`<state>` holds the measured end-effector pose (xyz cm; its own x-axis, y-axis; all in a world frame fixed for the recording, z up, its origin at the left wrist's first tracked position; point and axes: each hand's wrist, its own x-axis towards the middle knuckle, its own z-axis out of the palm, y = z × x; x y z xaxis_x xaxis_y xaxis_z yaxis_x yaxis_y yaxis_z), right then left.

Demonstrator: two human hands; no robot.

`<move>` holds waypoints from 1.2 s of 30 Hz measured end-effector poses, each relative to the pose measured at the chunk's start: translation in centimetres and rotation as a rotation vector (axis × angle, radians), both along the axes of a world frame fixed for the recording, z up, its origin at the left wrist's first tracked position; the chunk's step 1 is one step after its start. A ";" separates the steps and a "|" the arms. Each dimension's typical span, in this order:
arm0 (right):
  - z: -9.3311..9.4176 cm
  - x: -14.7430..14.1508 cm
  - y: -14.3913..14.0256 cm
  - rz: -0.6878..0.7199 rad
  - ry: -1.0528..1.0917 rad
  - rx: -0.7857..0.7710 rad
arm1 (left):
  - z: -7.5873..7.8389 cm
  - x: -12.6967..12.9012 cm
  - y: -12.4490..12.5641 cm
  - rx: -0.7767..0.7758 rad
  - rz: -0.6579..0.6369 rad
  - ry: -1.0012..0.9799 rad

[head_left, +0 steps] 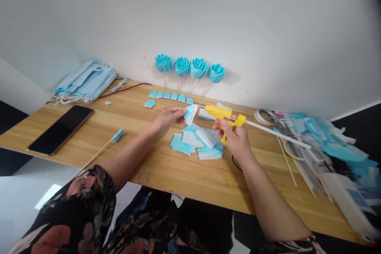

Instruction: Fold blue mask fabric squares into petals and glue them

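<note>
Glue gun [217,112] fills curled right hand [235,137]; left hand [170,120] pinches fabric piece [190,115] just beside its nozzle [201,106]: likely gluing, wanting steadiness.

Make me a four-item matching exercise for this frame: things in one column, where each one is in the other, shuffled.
Things
1. Yellow glue gun
2. Blue-and-white piece
3. Phone
4. Four blue flowers

Places
A. Up against the wall
B. Pinched in the left hand
C. Lying flat toward the left end of the table
D. Gripped in the right hand

Pairs: 1-D, 2-B, 3-C, 4-A
</note>
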<state>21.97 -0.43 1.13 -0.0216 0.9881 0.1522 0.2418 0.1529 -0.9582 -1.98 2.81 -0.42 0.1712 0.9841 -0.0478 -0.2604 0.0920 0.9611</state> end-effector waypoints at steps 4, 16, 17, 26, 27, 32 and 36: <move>0.2 -0.4 -0.2 0.077 0.125 -0.072 | 0.4 -0.1 0.0 -0.034 0.027 -0.084; -0.4 -0.7 -0.4 0.170 -0.043 -0.069 | -0.2 -0.2 0.3 -0.030 0.025 -0.152; -0.4 -0.7 -0.4 0.176 -0.059 -0.065 | -0.3 -0.2 0.3 -0.024 0.021 -0.152; -1.5 -0.2 -0.1 0.172 -0.130 -0.038 | -0.4 -0.2 0.3 -0.018 0.016 -0.124; -1.5 -0.2 -0.1 0.172 -0.132 -0.035 | -0.4 -0.2 0.3 -0.016 0.018 -0.125; -1.5 -0.2 -0.1 0.174 -0.151 -0.037 | -0.2 -0.1 0.2 -0.025 0.019 -0.135; -1.2 -0.5 -0.2 0.150 -0.175 -0.051 | 0.0 0.0 0.1 -0.039 0.029 -0.123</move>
<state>21.51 -0.67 -0.03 -0.1901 0.9782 0.0836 0.3835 0.1524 -0.9109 -2.03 2.92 -0.43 0.1492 0.9865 -0.0671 -0.3789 0.1197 0.9177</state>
